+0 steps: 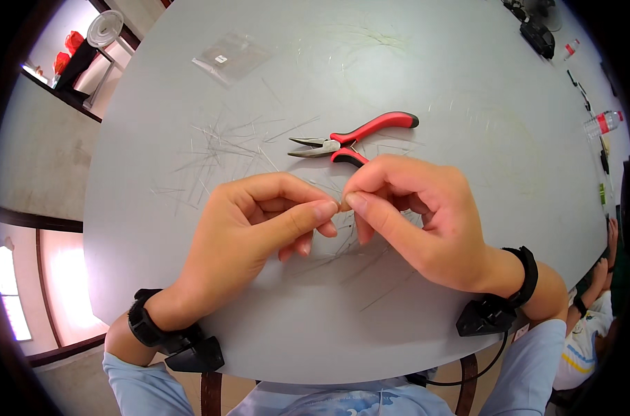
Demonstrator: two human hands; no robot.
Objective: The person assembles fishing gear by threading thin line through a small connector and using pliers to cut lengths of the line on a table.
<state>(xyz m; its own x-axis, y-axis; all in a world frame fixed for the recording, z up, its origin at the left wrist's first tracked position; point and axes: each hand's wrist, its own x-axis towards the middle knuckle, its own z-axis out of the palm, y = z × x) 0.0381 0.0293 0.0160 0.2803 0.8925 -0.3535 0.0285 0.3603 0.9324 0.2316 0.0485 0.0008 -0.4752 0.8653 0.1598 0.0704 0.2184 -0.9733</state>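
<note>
My left hand (259,225) and my right hand (419,215) meet over the near middle of the table. Thumb and forefinger of each are pinched together, the tips almost touching. Whatever lies between them is too small to make out. Just beyond my right hand rest needle-nose pliers (381,124) with red and black handles, their jaws parted and pointing left. Thin metal pins (221,144) lie scattered beyond my left hand. More thin pieces (388,295) are spread on the table beneath and in front of my hands.
A clear plastic bag (232,59) lies at the far left of the grey table (259,347). Fine pale strands (370,38) are at the far side. Along the right are a water bottle (604,124), a black device (538,38) and another person's arm (592,295).
</note>
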